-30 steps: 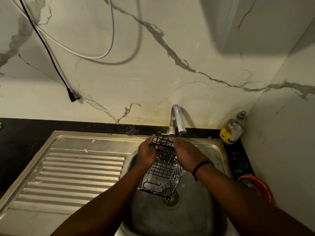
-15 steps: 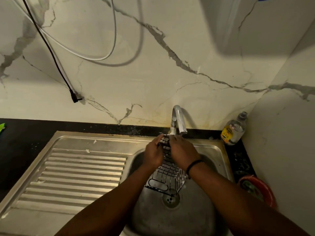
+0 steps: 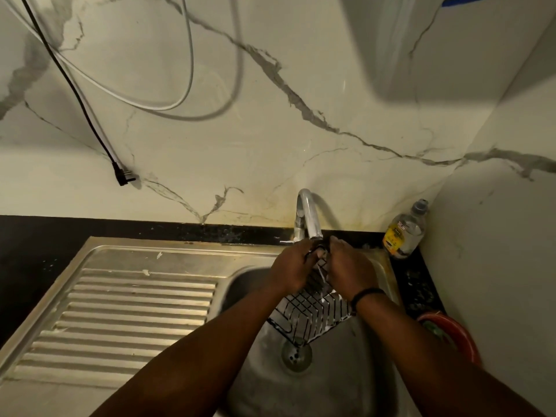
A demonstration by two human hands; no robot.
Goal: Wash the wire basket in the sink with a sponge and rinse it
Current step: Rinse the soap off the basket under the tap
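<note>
So the basket (image 3: 310, 308) is tipped up on end over the sink (image 3: 325, 380), top edge right under the tap (image 3: 308, 215) and the low corner hanging just above the drain (image 3: 296, 353). Left hand (image 3: 290, 267) has its fingers curled round the top rim on the left of the tap, right hand (image 3: 349, 273) is curled against the same rim on the tap's right — looks like a grip on the wire too, though I can't really make out the fingertips, and I can't see any sponge in it. There's a thin white streak between the hands that I'd guess is water, plus whitish bits on the lower wires, probably suds, so my read is this is the rinse part. Handling-wise: it's thin black wire, so I'd expect it to be light and pretty stiff, maybe a little springy if you squeeze the sides. Not fragile at all. The catch is wet soapy wire is slick and thin, so pinching a single strand is a bad idea — hook fingers through the grid or wrap them round the thicker rim like here, one hand each side so it can be turned under the tap. There's what looks like a loop handle at the low end too, which would be a decent hold for flipping it.
</note>
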